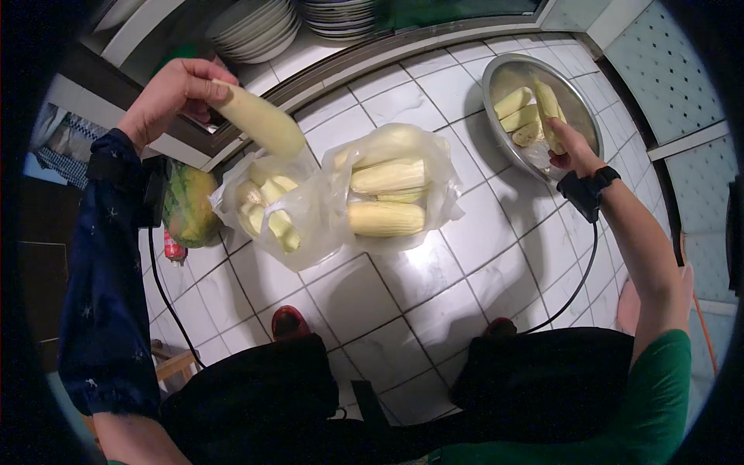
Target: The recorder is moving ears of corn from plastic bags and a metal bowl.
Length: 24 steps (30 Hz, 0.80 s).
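Note:
My left hand (195, 87) is raised at the upper left, gripping one end of a pale ear of corn in its husk (264, 125). Its other end hangs over a thin plastic bag (317, 238) of husk pieces and corn (282, 224). Beside that bag, a second plastic bag (444, 197) lies open around several husked-over ears of corn (386, 218). Far to the right, my right hand (572, 145) reaches into a stainless steel basin (590, 116). Its fingers close on a long, pale green-yellow ear or husk (546, 102). Several more pale corn pieces (514, 104) rest in the basin.
White floor tiles (401, 290) lie under everything. A large green-orange melon or squash (189, 203) and a small red-labelled bottle (174, 247) sit at left. Stacked plates (256, 32) fill a low cabinet (302, 90). Wrist-device cables (168, 296) hang on both sides.

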Tool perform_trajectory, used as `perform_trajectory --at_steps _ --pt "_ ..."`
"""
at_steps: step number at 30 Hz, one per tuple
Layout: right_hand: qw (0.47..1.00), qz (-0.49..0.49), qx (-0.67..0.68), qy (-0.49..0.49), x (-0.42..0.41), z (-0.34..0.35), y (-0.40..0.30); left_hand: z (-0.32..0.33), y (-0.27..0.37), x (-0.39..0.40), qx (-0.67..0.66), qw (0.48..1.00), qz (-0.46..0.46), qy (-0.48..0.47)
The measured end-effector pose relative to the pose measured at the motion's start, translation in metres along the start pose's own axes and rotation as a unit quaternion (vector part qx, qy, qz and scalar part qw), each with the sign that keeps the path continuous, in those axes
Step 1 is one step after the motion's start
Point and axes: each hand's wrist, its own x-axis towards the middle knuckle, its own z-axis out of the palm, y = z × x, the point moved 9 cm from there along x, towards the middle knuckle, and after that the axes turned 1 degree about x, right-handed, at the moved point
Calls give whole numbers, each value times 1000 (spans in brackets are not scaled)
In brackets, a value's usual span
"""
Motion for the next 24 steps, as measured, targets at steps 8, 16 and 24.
perform_trajectory --at_steps 8,16,24 --pt "1000 -14 8 -14 20 15 3 -12 16 0 -14 992 65 103" --pt "870 -313 -323 202 9 -3 -65 77 59 14 -97 990 93 -41" --pt "830 -325 -104 -441 -193 202 -101 146 96 15 -152 969 114 -157"
